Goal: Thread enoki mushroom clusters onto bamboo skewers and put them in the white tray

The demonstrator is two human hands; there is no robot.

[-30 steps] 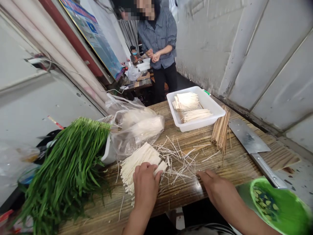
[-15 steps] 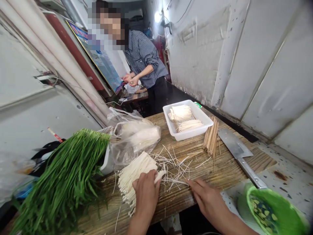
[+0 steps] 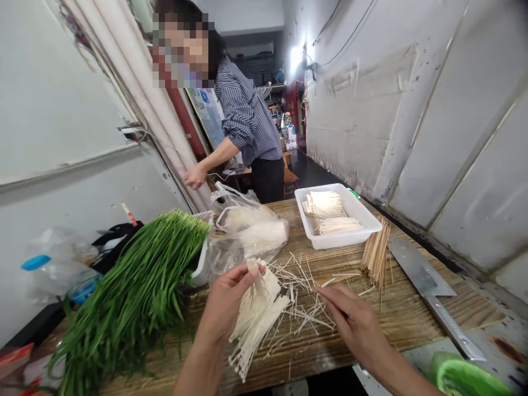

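My left hand (image 3: 229, 294) is closed on the root end of a clump of enoki mushrooms (image 3: 258, 330). The clump hangs tilted down, with its thin stems and small caps toward the front edge of the wooden board. More enoki appear to lie right behind it. My right hand (image 3: 350, 313) is closed in a pinch above scattered loose enoki stems (image 3: 301, 316); what its fingertips hold, if anything, is too small to make out. Nearby stands a white tray (image 3: 338, 242) with flat bundles of enoki (image 3: 325, 203) in it.
A bundle of wooden skewers (image 3: 376, 247) and a cleaver (image 3: 429, 286) lie on the right of the wooden board (image 3: 396, 324). Long green leaves (image 3: 136, 297) heap at left, beside a clear plastic bag (image 3: 251, 231). A green bucket (image 3: 466, 374) stands low right. Another person (image 3: 251, 115) stands behind.
My left hand has lifted the enoki clump and turned it upright, root end up. My right hand stays pinched near the loose stems. The other person has reached an arm leftward, and the view has shifted.
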